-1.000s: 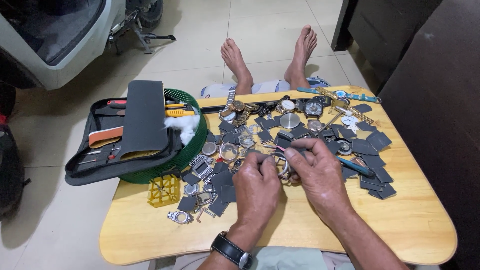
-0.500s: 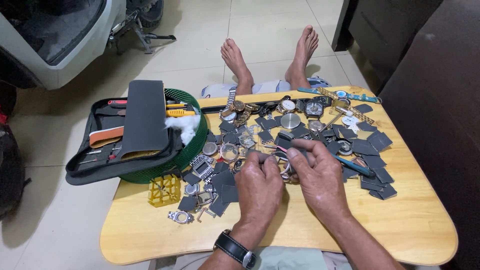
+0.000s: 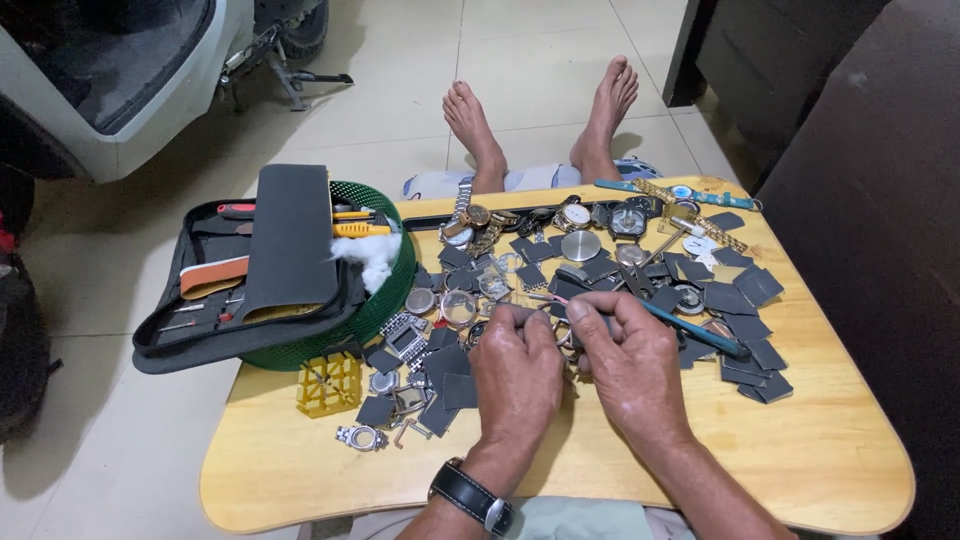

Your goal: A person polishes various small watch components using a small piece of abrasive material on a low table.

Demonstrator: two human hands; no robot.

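Pinching small watch part [image 3: 563, 330] between left hand [image 3: 517, 372] and right hand [image 3: 632, 365] | risk: slip flicks it into scattered watch pieces [image 3: 600, 262], lost | cause: tight fingertip grip.

Tabletop [image 3: 800, 470] pale yellow wood with fine grain; dark grey square pads [image 3: 745, 290] strewn over it among silver and gold watch cases [image 3: 580, 245]. Tool case [image 3: 290, 250] black, holding yellow and red handled tools, resting on a green mesh basket [image 3: 385, 300] with white cotton [image 3: 370, 255]. Yellow plastic holder [image 3: 328, 383]; black strap with steel buckle on the left wrist; teal tool handle [image 3: 700, 335]
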